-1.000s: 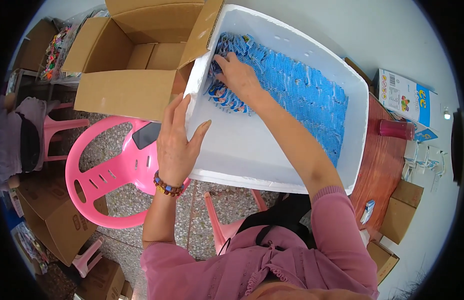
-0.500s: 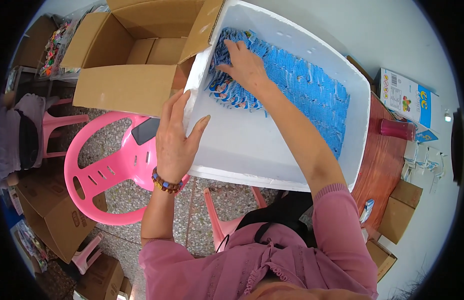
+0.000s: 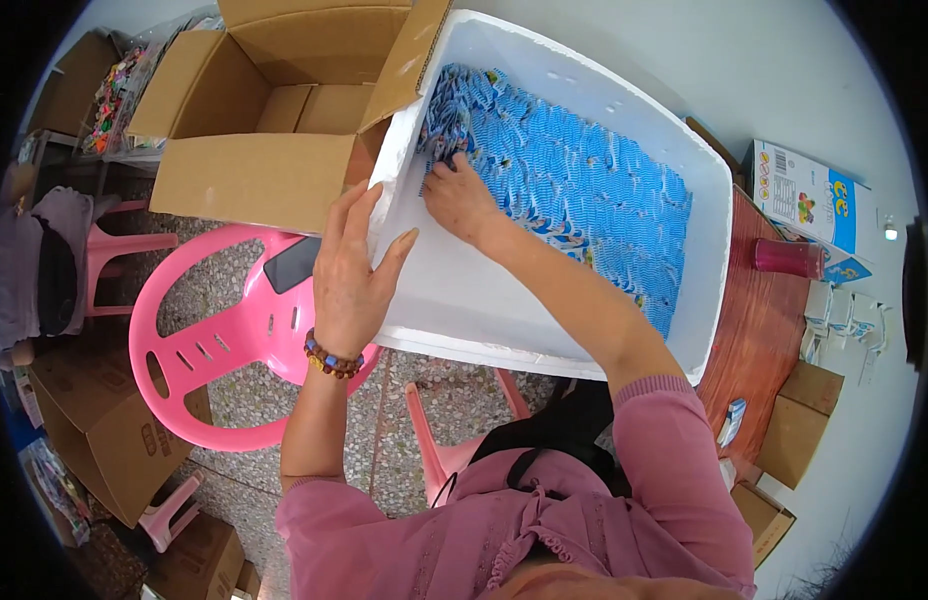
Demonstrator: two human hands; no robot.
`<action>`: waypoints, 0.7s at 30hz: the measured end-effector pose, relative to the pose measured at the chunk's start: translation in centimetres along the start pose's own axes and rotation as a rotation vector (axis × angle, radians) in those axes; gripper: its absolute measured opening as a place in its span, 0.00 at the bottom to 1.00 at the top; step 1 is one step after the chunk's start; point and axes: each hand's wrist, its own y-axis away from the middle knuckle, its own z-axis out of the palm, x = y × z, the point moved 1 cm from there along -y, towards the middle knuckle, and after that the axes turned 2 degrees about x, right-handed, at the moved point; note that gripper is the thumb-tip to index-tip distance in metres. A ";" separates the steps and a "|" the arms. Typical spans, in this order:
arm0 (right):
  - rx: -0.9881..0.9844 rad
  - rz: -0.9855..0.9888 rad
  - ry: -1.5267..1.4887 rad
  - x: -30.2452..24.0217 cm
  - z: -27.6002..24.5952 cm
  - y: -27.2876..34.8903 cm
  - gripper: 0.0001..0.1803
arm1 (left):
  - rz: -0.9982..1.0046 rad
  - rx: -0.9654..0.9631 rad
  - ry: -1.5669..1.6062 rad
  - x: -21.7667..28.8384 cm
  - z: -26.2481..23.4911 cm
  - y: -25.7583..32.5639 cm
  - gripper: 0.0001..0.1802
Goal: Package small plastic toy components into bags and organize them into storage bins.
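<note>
A white foam box (image 3: 584, 345) sits in front of me, holding rows of several small blue packets (image 3: 594, 185). My left hand (image 3: 352, 275), with a bead bracelet at the wrist, grips the box's left wall, fingers over the rim. My right hand (image 3: 459, 200) reaches inside and presses on the packets at the box's far left corner, fingers closed around some of them. An open brown cardboard box (image 3: 259, 120) stands just left of the foam box, its flap leaning against the foam wall.
A pink plastic chair (image 3: 209, 330) with a dark phone (image 3: 292, 263) on its seat stands under my left arm. More cardboard boxes (image 3: 99, 425) lie on the floor at left. A red-brown table (image 3: 774, 330) at right carries a pink cup (image 3: 789, 258) and a printed carton (image 3: 809, 200).
My right hand has slid along the packets toward the box's far left corner. My left hand has kept its grip on the box wall.
</note>
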 end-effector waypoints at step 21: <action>-0.138 0.165 -0.326 4.1 0.2 -2.6 0.11 | 0.012 0.005 0.055 0.0 0.0 -0.2 0.27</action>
